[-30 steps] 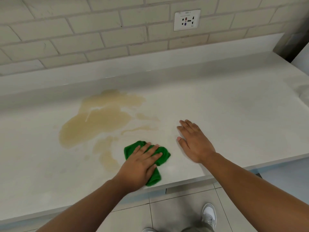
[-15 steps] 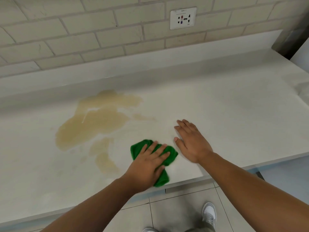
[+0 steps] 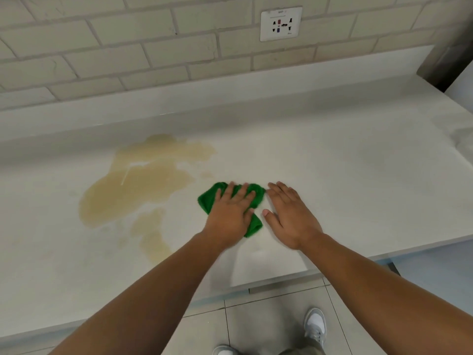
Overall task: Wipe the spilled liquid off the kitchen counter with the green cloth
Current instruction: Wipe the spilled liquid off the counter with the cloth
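Our left grip presses flat, fingers spread, on the green cloth, which lies bunched beneath it on the pale bench. Just right of it, our right grip rests palm down on the bench, fingers straight, fingertips just beside the cloth's far corner. Left of and beyond the left grip spreads the tan spilled liquid, its nearest edge just beside the cloth.
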Action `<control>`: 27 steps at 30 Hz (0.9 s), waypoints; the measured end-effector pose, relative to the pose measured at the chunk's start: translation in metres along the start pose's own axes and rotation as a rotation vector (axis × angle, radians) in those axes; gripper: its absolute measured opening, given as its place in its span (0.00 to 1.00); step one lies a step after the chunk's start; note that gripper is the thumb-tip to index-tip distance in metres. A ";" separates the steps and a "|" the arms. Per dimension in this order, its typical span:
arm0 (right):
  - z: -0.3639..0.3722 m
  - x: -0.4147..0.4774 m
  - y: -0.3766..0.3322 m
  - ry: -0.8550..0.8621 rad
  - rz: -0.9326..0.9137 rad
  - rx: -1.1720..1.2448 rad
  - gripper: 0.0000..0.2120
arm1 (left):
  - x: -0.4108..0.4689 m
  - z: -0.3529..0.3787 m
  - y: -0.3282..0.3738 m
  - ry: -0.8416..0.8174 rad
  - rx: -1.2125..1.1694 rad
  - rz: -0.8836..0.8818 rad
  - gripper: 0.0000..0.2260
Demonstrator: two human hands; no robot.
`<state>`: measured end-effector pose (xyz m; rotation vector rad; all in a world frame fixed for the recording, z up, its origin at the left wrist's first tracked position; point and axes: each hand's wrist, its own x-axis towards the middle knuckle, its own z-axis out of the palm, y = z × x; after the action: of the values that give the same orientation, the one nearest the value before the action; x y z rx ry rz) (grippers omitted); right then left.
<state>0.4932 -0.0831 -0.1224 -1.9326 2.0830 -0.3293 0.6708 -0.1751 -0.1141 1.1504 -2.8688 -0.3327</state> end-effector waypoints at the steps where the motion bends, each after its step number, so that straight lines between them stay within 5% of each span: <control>1: 0.000 0.000 0.000 0.002 0.008 0.015 0.36 | -0.013 0.002 0.002 -0.018 -0.028 0.070 0.23; 7: -0.002 -0.001 0.000 -0.030 0.004 0.005 0.36 | -0.052 0.000 -0.051 -0.049 -0.069 0.253 0.23; 14: -0.003 0.000 -0.001 -0.016 -0.016 -0.003 0.41 | 0.037 -0.012 -0.057 0.041 0.044 -0.298 0.24; 19: -0.002 0.002 0.000 0.022 0.001 -0.017 0.44 | 0.022 0.002 0.013 -0.033 0.053 -0.016 0.26; 23: -0.001 -0.001 0.002 0.010 -0.012 -0.063 0.42 | -0.032 0.006 0.000 -0.065 -0.007 0.146 0.27; 27: -0.002 0.001 0.004 -0.006 0.006 -0.065 0.40 | -0.034 -0.005 -0.055 -0.031 -0.020 0.047 0.27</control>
<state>0.4889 -0.0840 -0.1220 -1.9603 2.1205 -0.2570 0.7336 -0.1914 -0.1191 1.0827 -2.9070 -0.3801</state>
